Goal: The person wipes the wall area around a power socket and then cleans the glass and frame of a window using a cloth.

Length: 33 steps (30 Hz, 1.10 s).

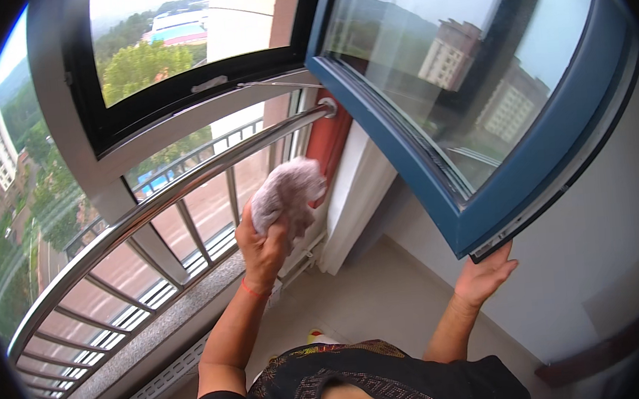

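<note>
My left hand is closed around a bunched pale pinkish-grey cloth, raised in front of the metal railing. The open window sash, with a blue frame and a glass pane, tilts across the upper right. At its lower corner, my right hand touches the underside of the frame, palm up; its fingertips are partly hidden behind the sash. Reflections of buildings show in the glass. Left of the sash is the black-edged window opening, with a thin metal stay near its lower edge.
A curved steel handrail with upright bars runs along the window. Below it lie a speckled stone sill and a white slotted radiator. A white wall stands on the right, above a tiled floor.
</note>
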Available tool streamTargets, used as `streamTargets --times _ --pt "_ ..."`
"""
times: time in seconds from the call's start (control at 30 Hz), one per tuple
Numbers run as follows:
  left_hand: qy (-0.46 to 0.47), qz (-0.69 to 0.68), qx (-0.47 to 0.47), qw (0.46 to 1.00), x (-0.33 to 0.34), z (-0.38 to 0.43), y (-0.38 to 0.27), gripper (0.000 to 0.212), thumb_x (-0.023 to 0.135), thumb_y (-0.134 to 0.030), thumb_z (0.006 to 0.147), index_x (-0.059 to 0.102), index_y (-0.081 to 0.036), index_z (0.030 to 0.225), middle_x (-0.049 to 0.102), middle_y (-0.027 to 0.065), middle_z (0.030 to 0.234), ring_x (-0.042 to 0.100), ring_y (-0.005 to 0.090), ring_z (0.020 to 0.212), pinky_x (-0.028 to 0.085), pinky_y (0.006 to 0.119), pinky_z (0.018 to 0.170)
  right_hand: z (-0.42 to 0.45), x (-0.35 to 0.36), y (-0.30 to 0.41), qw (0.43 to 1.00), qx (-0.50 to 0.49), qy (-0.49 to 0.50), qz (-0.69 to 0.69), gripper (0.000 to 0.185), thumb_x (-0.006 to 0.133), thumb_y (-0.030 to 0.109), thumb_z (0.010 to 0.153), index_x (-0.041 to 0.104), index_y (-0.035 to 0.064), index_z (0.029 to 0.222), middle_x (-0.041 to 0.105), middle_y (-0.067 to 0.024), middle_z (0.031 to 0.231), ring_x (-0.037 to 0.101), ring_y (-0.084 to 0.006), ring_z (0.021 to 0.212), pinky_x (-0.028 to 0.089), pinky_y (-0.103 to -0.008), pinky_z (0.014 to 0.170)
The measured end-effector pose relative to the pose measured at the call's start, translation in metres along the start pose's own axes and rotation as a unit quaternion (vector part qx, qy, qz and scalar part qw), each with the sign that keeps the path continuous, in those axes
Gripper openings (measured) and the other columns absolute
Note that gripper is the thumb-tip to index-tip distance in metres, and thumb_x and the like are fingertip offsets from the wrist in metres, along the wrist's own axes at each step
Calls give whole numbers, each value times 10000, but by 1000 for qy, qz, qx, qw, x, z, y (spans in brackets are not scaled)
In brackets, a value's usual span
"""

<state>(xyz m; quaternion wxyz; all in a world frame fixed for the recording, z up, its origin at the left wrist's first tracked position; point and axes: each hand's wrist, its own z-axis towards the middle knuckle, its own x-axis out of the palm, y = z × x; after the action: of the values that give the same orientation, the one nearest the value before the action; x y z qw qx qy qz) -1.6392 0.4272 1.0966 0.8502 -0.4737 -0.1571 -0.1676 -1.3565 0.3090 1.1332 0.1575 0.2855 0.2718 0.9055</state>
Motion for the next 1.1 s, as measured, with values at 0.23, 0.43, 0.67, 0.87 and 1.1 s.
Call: streamTargets --times 0.23,0.43,0.67,0.87,1.1 --pt "124 191 444 867 117 25 -21 323 582 -170 797 595 -30 1088 570 184 1232 494 361 1213 333 483 1044 15 -7 6 977 -26 14 -213 620 465 559 915 528 -52 833 543 -64 806 477 -134 761 406 -273 733" --pt "28 312 439 842 130 107 15 435 630 -50 709 553 1 1134 590 195 1151 542 374 1111 410 476 947 16 2 -4 950 -97 -27 -296 648 421 549 933 446 -31 644 436 -14 582 364 -94 567 337 -274 502" --pt "205 198 479 830 140 57 -21 368 529 -87 762 611 -41 1118 615 157 1175 537 324 1180 361 450 1035 5 -19 -14 943 -125 -37 -306 586 425 495 947 525 -55 773 544 -82 701 472 -143 619 409 -291 550" --pt "38 245 401 882 138 136 14 550 623 -11 709 492 24 1242 507 249 1274 475 400 1209 346 445 1047 2 -33 -15 991 -22 81 -103 688 369 543 951 417 -80 1239 463 -171 1234 475 -261 1112 383 -387 965" --pt "107 214 478 845 144 117 5 565 675 -200 656 578 -56 1193 524 201 1267 472 377 1215 336 459 1021 10 -34 -7 983 -54 163 -65 696 287 526 974 369 -70 1325 422 -186 1331 448 -292 1195 357 -405 1027"
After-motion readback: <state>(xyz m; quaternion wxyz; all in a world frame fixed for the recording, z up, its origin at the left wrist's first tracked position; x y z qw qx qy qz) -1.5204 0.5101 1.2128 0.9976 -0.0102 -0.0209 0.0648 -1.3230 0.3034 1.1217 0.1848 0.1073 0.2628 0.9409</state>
